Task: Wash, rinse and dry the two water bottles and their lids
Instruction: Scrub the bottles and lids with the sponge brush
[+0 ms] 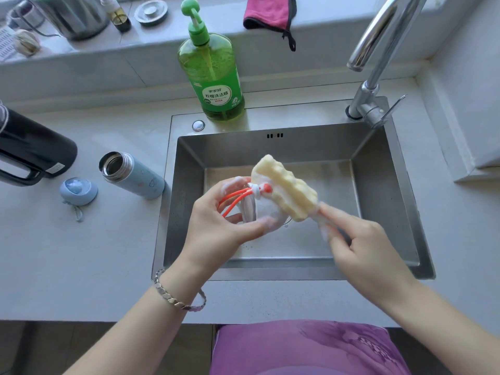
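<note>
Over the sink, my left hand (219,220) grips a white lid (253,209) with an orange cord loop, covered in foam. My right hand (354,239) pinches the lower end of a pale yellow ribbed sponge (284,185), which lies against the lid. A light blue bottle (132,175) stands open on the counter left of the sink. Its light blue lid (78,190) sits further left, foam on top. A second bottle is not in view.
The steel sink (378,212) has its tap (370,77) at the back right. A green dish-soap pump bottle (213,74) stands on the sink's back rim. A black jug (29,152) stands at the left edge. A pink cloth (267,12) hangs on the back ledge.
</note>
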Motion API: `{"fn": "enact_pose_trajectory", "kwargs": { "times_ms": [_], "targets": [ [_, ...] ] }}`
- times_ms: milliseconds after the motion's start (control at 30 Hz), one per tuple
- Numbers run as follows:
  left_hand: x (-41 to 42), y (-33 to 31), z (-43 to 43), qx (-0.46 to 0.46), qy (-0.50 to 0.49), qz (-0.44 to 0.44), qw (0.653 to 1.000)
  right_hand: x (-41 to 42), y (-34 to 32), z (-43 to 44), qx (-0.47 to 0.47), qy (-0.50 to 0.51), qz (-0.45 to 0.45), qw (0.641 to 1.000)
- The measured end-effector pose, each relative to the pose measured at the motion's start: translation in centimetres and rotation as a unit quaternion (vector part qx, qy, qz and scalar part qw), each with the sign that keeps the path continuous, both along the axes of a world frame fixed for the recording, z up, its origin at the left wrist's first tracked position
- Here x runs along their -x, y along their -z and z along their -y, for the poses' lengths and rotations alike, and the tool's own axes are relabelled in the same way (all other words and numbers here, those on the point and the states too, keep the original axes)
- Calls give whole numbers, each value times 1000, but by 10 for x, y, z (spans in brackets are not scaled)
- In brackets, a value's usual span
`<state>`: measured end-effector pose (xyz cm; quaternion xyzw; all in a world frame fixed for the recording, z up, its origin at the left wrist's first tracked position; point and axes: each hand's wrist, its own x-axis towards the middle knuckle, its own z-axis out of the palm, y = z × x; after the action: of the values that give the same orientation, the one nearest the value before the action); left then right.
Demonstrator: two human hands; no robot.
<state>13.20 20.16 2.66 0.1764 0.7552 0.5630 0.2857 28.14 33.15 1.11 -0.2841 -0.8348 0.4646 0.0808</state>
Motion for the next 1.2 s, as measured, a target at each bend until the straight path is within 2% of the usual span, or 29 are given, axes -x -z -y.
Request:
{"fn": "enact_pose_trajectory", "kwargs": {
  "times_ms": [167,267,433,533,633,700,767,800,833,900,967,1100,1200],
  "targets": [
    [-1,2,-1,-4,-19,20,1000,-1,-6,6,-9,-20,0,1000],
    [-2,2,-1,3,-11,14,1000,-2,-1,2,0,9,21,1000],
    [-1,5,-4,-20,-61,26,998,-3,-4,15,2,-9,-9,1000],
    [-6,4,-5,-24,-38,27,999,-2,1,6,16,23,4,1000],
    [-3,4,-8,-40,-52,16,998,-5,-5,15,-4,-1,-11,1000],
    [-2,5,-9,-40,-42,9,998,-5,-3,15,19,7,-9,1000],
    [-6,5,-8,-36,-15,-2,999,2,1,2,81,62,10,995],
    [-8,4,-7,-40,6,-15,999,6,0,-4,143,96,16,985],
    [-9,2,-7,-46,33,-34,998,10,-1,-9,231,126,14,965],
    [-11,3,-7,-60,84,-73,992,17,-8,-11,417,141,-4,898],
    [-13,6,-8,-64,119,-106,985,21,-9,-10,518,101,-19,849],
    [-17,15,-3,-56,176,-88,979,18,-1,-12,571,60,0,819],
    [-21,11,-3,3,193,19,981,15,6,-9,568,58,-5,821]
  ]
}}
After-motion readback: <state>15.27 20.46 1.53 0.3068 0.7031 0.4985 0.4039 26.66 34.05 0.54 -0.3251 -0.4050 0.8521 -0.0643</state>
